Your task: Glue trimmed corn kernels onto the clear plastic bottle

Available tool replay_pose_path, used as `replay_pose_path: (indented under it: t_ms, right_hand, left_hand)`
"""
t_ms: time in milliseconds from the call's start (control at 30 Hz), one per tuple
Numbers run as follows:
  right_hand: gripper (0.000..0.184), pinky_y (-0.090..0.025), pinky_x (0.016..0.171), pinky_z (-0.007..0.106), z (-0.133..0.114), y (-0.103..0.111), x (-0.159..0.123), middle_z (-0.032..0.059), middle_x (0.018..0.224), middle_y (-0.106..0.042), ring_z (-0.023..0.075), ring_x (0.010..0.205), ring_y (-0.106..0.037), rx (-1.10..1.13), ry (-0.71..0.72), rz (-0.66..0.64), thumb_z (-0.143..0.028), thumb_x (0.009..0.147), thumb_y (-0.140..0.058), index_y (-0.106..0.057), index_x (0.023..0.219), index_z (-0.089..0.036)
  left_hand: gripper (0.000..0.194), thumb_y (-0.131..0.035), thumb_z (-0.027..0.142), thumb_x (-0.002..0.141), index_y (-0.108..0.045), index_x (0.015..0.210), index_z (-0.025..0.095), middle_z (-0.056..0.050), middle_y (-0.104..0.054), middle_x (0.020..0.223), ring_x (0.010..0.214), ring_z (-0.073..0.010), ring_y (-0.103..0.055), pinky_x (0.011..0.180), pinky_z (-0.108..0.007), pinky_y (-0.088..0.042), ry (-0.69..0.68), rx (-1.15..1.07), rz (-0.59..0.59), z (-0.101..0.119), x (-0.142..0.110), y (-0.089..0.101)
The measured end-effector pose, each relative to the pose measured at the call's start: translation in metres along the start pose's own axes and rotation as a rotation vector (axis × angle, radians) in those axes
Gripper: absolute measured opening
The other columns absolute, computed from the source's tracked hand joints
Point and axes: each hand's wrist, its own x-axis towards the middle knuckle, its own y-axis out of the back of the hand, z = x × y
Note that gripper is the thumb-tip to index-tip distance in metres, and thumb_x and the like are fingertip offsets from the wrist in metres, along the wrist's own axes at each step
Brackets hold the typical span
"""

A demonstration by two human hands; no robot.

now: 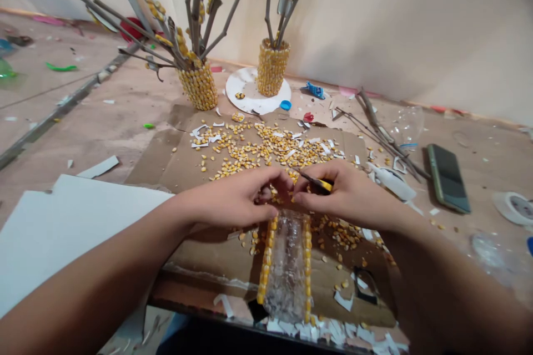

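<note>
Two corn rows edge light, probably flexible clear plastic below the left hand, whose grip is unclear; its bare end suits holding. Right hand clasps scissors.

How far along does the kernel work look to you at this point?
The two vases look finished, covered in kernels and holding branches. In progress is the clear plastic piece, kernels down both edges; the right hand holds a black-and-yellow tool near its far end. Its bare middle seems left to cover, with loose kernels lying nearby.
</note>
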Motion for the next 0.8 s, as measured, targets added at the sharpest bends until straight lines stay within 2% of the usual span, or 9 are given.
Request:
replay_pose_path:
  t_ms: [67,133,267,367,467,567,700,800]
  right_hand:
    - [0.016,-0.036,0.058,0.025,-0.002,-0.001,-0.002,-0.0040,0.063,-0.054,0.0100,0.060,-0.047,-0.035,0.089,0.094,-0.023,0.088,-0.068,-0.073,0.073,-0.018]
    - [0.015,-0.038,0.059,0.026,-0.003,-0.003,-0.003,-0.0031,0.064,-0.057,0.0106,0.061,-0.049,-0.090,0.201,0.184,-0.021,0.089,-0.069,-0.072,0.075,-0.018]
    - [0.011,-0.047,0.066,0.029,-0.003,-0.008,-0.002,0.0024,0.077,-0.070,0.0144,0.070,-0.061,-0.136,0.431,0.280,-0.019,0.092,-0.070,-0.073,0.082,-0.019]
    - [0.007,-0.051,0.069,0.031,-0.002,-0.009,0.000,0.0043,0.081,-0.074,0.0164,0.074,-0.067,-0.123,0.517,0.298,-0.018,0.093,-0.071,-0.075,0.087,-0.021]
    - [0.005,-0.054,0.072,0.032,-0.001,-0.010,-0.001,0.0054,0.085,-0.077,0.0175,0.078,-0.071,-0.130,0.515,0.317,-0.021,0.093,-0.073,-0.077,0.090,-0.022]
    - [0.007,-0.054,0.073,0.032,-0.003,-0.012,-0.005,0.0057,0.089,-0.079,0.0177,0.079,-0.072,-0.176,0.451,0.351,-0.023,0.094,-0.073,-0.079,0.096,-0.022]
    - [0.023,-0.043,0.057,0.029,-0.009,-0.015,-0.009,0.0019,0.070,-0.072,0.0133,0.059,-0.058,-0.191,0.237,0.347,-0.032,0.097,-0.068,-0.077,0.080,-0.020]
    - [0.029,-0.038,0.054,0.028,-0.012,-0.016,-0.009,0.0004,0.065,-0.068,0.0123,0.056,-0.052,-0.144,0.148,0.318,-0.038,0.097,-0.069,-0.075,0.075,-0.020]
  left_hand:
    - [0.022,-0.068,0.022,0.087,-0.065,0.108,0.018,0.000,-0.065,0.090,0.074,-0.0136,-0.055,0.065,-0.026,-0.042,-0.010,0.005,0.101,0.007,-0.001,0.001]
    - [0.015,-0.066,0.029,0.091,-0.068,0.098,0.016,-0.001,-0.066,0.085,0.075,-0.0141,-0.056,0.067,-0.027,-0.043,-0.022,-0.035,0.150,0.012,-0.002,0.000]
    - [0.022,-0.065,0.033,0.094,-0.073,0.086,0.014,-0.003,-0.071,0.082,0.077,-0.0149,-0.060,0.072,-0.027,-0.046,-0.041,-0.133,0.147,0.011,0.001,-0.002]
    - [0.020,-0.071,0.033,0.090,-0.074,0.082,0.014,-0.001,-0.071,0.077,0.073,-0.0130,-0.060,0.070,-0.026,-0.046,-0.044,-0.218,0.161,0.008,0.002,-0.003]
    - [0.020,-0.075,0.033,0.088,-0.075,0.080,0.014,-0.002,-0.072,0.076,0.072,-0.0128,-0.061,0.070,-0.025,-0.046,-0.046,-0.241,0.193,0.008,0.003,-0.002]
    - [0.022,-0.079,0.036,0.084,-0.076,0.082,0.014,-0.002,-0.073,0.076,0.072,-0.0134,-0.061,0.068,-0.026,-0.046,-0.013,-0.232,0.253,0.009,0.003,-0.001]
    - [0.025,-0.084,0.038,0.081,-0.077,0.081,0.014,-0.002,-0.071,0.074,0.069,-0.0131,-0.059,0.064,-0.026,-0.043,0.020,-0.220,0.324,0.010,0.003,-0.005]
    - [0.024,-0.083,0.037,0.082,-0.076,0.078,0.015,-0.002,-0.071,0.074,0.069,-0.0124,-0.058,0.063,-0.025,-0.042,0.030,-0.241,0.378,0.011,0.003,-0.012]
